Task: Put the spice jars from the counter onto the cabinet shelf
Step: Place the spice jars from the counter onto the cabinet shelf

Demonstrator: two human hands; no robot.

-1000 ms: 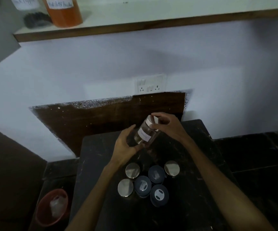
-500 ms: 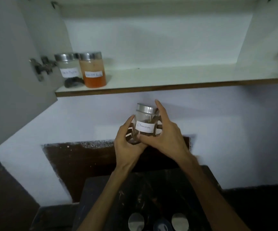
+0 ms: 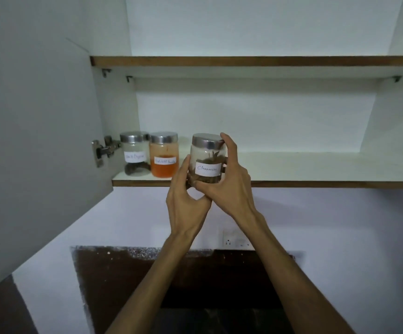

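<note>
A glass cinnamon jar (image 3: pixel 207 160) with a steel lid and a white label is held upright at the front edge of the lower cabinet shelf (image 3: pixel 316 183). My left hand (image 3: pixel 186 201) grips its lower left side. My right hand (image 3: pixel 229 182) wraps its right side, one finger up on the lid. I cannot tell if the jar's base rests on the shelf. Two jars stand at the shelf's left end: a pepper jar (image 3: pixel 135 154) and an orange powder jar (image 3: pixel 163 155).
The cabinet door (image 3: pixel 39 131) hangs open at the left, its hinge (image 3: pixel 102 149) beside the pepper jar. An upper shelf (image 3: pixel 244 61) spans above. A wall socket (image 3: pixel 235 239) sits below, above a dark backsplash (image 3: pixel 123 280). The shelf to the right of the jar is bare.
Both hands have lifted the cinnamon jar from over the counter up to the shelf's front edge. My view has tilted up, so the counter jars have left the frame.
</note>
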